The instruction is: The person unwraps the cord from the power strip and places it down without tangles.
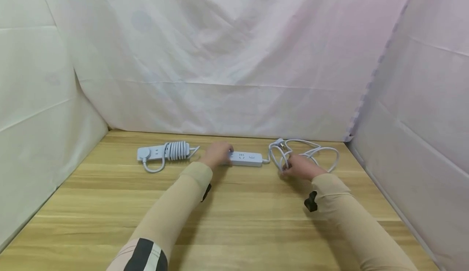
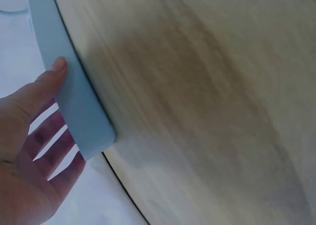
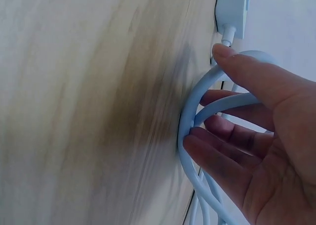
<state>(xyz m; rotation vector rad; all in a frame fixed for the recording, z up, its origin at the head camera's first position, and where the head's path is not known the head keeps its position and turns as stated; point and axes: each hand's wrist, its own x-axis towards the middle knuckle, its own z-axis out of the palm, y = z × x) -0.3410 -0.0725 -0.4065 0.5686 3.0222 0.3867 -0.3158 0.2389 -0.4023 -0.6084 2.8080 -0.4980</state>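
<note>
I see left hand [image 1: 217, 155] gripping power strip [image 1: 249, 159] on table's [image 1: 249, 218] far part; right hand [image 1: 302, 167] holds looped cord [image 3: 185, 118]. Probably cord-gathering step; next move calls for steady strip, secure cord.

Head view forward and down, close wrist views at left hand [image 2: 22, 173], right hand [image 3: 284, 133], power strip [image 1: 246, 159] shared by all

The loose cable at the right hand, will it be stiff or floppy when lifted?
The loose cable will probably sag, since it lies in slack loops. It may spring slightly, as its curves look smooth and rounded. Lifting could tug the power strip it joins.
</note>
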